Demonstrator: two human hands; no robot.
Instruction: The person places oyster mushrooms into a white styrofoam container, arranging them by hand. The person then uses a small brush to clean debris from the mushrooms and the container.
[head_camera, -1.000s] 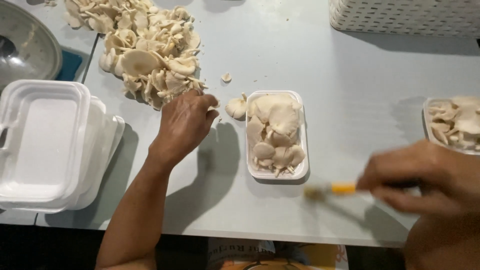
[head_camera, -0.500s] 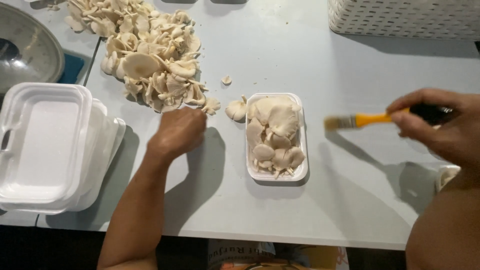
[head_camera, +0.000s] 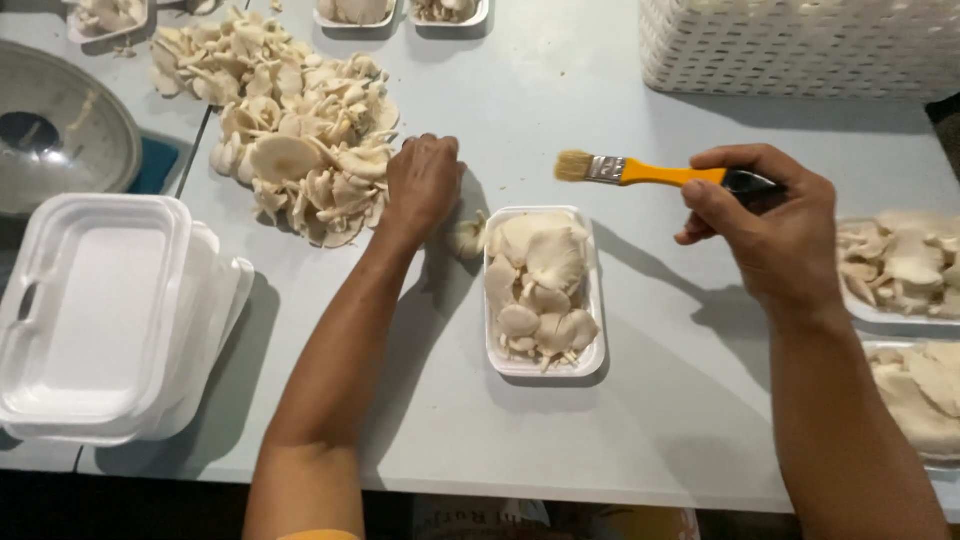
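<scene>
- Far left, at nine o'clock, a stack of white foam trays sits on the grey table, with a metal bowl just above it at ten o'clock.
- At eleven o'clock a loose pile of oyster mushrooms spreads over the table.
- The left hand lies knuckles-up at the right edge of that pile, fingers curled down into the mushrooms; I cannot tell whether they hold one.
- A single mushroom lies just beside that hand, touching the middle tray's upper left corner.
- Dead centre, a small white tray is filled with mushrooms.
- At one o'clock the right hand pinches a yellow-handled paintbrush, bristles pointing left, held in the air above the filled tray.
- At twelve to two o'clock a white woven basket stands at the table's far edge.
- At three o'clock two more mushroom trays sit by the right wrist.
</scene>
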